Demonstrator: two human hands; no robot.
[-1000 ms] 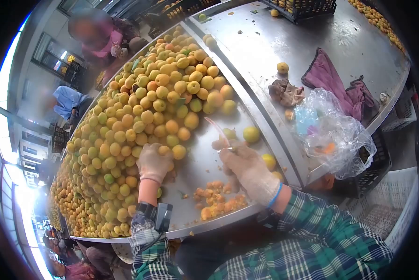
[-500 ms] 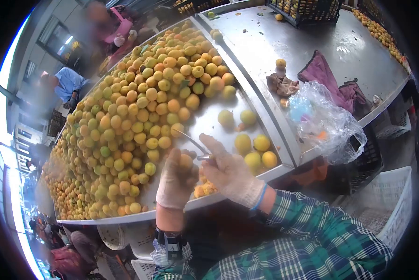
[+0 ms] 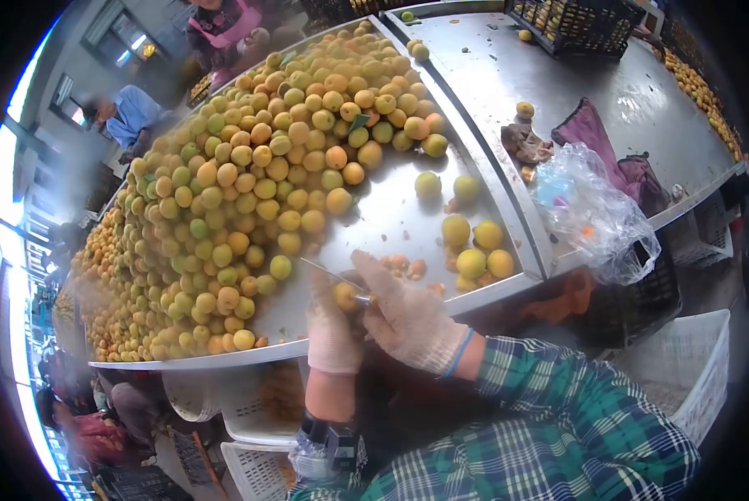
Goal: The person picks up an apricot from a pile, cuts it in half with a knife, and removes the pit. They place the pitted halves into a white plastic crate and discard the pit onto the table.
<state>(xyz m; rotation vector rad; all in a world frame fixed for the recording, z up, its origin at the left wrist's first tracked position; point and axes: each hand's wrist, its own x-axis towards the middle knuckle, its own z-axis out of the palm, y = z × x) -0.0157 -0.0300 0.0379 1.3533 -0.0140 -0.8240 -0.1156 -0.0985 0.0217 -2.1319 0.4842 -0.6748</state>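
My left hand (image 3: 334, 330), in a pale glove, is closed round a yellow-orange fruit (image 3: 345, 296) at the front edge of the metal table. Beside it, my right hand (image 3: 412, 317), also gloved, grips a small knife (image 3: 337, 276) whose thin blade points up and left over the fruit. A large heap of yellow, green and orange fruit (image 3: 249, 192) lies to the left and beyond my hands. Several separate fruits (image 3: 472, 263) sit to the right, with small orange pieces (image 3: 403, 267) on the metal between.
A clear plastic bag (image 3: 595, 213), a purple cloth (image 3: 591, 138) and a black crate (image 3: 570, 25) rest on the right-hand table. White baskets (image 3: 700, 376) stand below. Other people (image 3: 130, 117) are beyond the heap and at lower left.
The view has shifted, so the table and heap appear slightly further right. The held fruit shows more plainly between my hands, and both hands sit a little lower in the view.
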